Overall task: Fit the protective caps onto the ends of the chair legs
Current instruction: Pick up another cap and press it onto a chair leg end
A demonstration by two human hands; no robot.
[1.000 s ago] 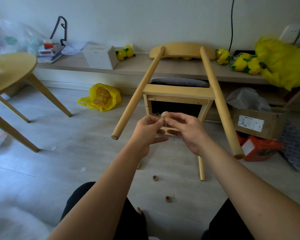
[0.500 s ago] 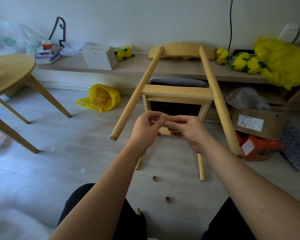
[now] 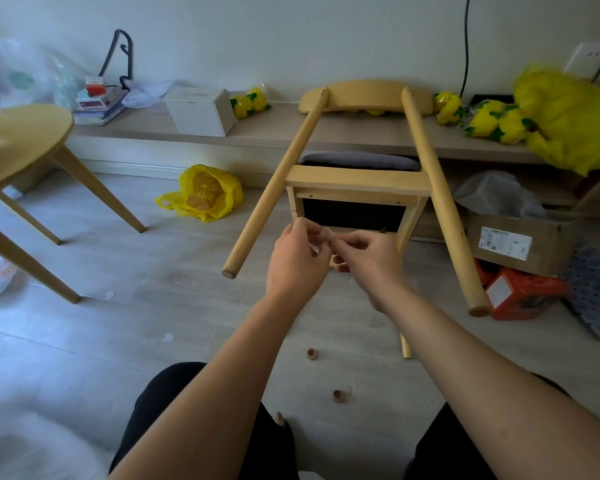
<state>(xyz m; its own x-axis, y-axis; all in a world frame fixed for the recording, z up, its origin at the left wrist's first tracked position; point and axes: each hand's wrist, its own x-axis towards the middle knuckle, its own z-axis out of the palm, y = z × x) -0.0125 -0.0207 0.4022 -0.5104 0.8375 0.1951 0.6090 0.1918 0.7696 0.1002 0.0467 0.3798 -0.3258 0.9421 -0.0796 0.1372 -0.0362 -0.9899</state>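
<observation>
A light wooden chair (image 3: 357,183) lies tipped with its back on a low shelf and its legs pointing toward me. The long left leg (image 3: 274,192) ends bare at the lower left; the long right leg (image 3: 444,216) ends bare at the lower right. My left hand (image 3: 297,261) and my right hand (image 3: 371,261) meet in front of the seat frame, both pinching a small pale brown cap (image 3: 327,233) between their fingertips. Two more brown caps, one (image 3: 312,353) and another (image 3: 338,395), lie on the floor between my knees and the chair.
A round wooden table (image 3: 25,140) stands at the left. A yellow plastic bag (image 3: 205,192) lies on the floor. A cardboard box (image 3: 520,240) and an orange box (image 3: 520,296) sit at the right. The shelf holds a white box (image 3: 198,112) and yellow toys.
Both hands stayed together in front of the seat frame and turned the cap between the fingertips; it now shows tilted above the fingers. The chair has not moved.
</observation>
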